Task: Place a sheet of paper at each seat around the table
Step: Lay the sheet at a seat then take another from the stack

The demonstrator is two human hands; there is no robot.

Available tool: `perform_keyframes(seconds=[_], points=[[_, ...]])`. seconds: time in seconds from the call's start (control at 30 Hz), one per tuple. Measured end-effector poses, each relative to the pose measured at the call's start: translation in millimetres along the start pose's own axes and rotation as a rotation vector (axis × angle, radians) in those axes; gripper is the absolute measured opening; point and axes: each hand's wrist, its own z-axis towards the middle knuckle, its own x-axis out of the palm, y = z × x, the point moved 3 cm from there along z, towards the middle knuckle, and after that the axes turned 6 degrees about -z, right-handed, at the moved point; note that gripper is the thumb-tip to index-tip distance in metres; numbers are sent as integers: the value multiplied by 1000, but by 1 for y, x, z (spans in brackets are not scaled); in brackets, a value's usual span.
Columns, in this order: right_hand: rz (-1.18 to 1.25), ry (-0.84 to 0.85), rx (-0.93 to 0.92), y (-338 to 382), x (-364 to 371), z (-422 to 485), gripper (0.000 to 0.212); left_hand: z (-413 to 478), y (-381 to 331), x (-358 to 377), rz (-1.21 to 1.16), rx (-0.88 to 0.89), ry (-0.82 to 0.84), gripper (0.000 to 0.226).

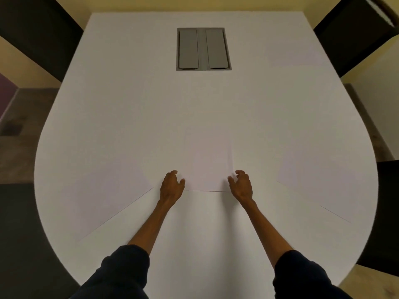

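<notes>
A white sheet of paper (208, 160) lies flat in front of me on the white table (133, 100). My left hand (172, 184) rests at the sheet's lower left corner and my right hand (241, 184) at its lower right corner, fingers curled and apart, touching the edges. Another sheet (108, 195) lies angled at the near left. A third sheet (319, 182) lies angled at the near right. A faint fourth sheet (295, 56) lies at the far right.
A grey cable hatch with two flaps (204, 49) is set into the table's far middle. Dark chairs stand at the far left (36, 33), far right (358, 33), near right (386, 214) and near left (19, 234).
</notes>
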Motion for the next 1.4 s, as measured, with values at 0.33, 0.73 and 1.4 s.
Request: perform_keyframes(seconds=[0.33,0.73,1.4], points=[[30,-67,136,10,36,17,69,32,-8,26,-228,-241,-94,63],[592,-88,410,1,32,23,59,22,1,25,-495,-224,-292,82],[431,92,222,-6,23,28,13,35,5,13,-613,-261,-99,51]])
